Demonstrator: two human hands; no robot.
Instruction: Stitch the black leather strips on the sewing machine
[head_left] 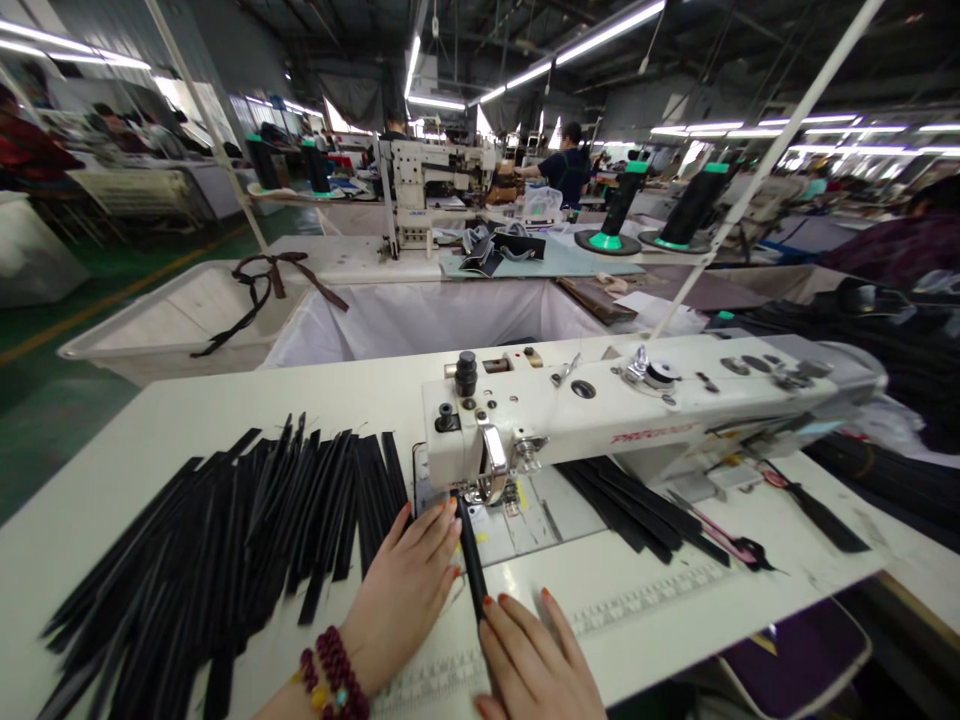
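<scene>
A narrow black strip (471, 560) runs from under the needle area of the white sewing machine (555, 400) toward the front edge of the table. Beside its far end, close to the presser foot, my left hand (412, 590) lies flat with its fingers stretched out. My right hand (536, 660) rests on the near end of the strip, fingers spread and pressing from above. A large pile of black strips (255, 530) covers the table to the left. More black strips (637, 505) lie under the machine arm.
Scissors (731, 540) with pink handles lie right of the machine, near a black piece with a red loop (817, 510). Behind the table are a white-lined bin (420, 310), thread cones (622, 205) and another sewing machine (412, 190). A person (566, 170) works further back.
</scene>
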